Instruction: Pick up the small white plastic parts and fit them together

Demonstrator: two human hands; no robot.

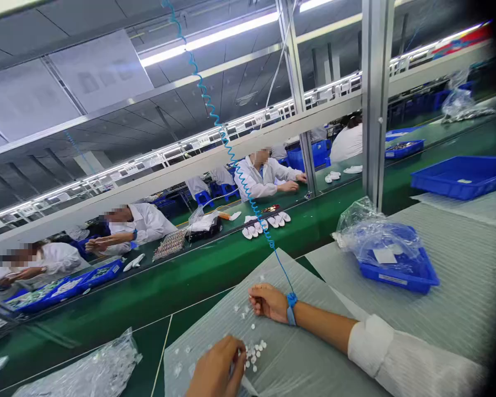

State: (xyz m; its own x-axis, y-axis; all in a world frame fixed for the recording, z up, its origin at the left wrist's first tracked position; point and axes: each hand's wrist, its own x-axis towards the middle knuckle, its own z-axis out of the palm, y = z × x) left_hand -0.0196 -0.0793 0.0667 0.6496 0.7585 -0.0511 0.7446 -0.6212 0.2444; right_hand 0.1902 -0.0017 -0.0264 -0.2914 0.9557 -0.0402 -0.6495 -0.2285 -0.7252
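With the pile of white pieces (255, 353) on the pale sheet (310, 355) apparently left to work through and nothing visibly finished, the left hand (218, 365) curls beside it and the right hand (271, 302) bends its fingers beyond it, any pinch impossible to tell.

Pcs (254, 353) on sheet (301, 353) by L hand (219, 364), tray (397, 280) R, bag (97, 366) L, belt (149, 289) behind
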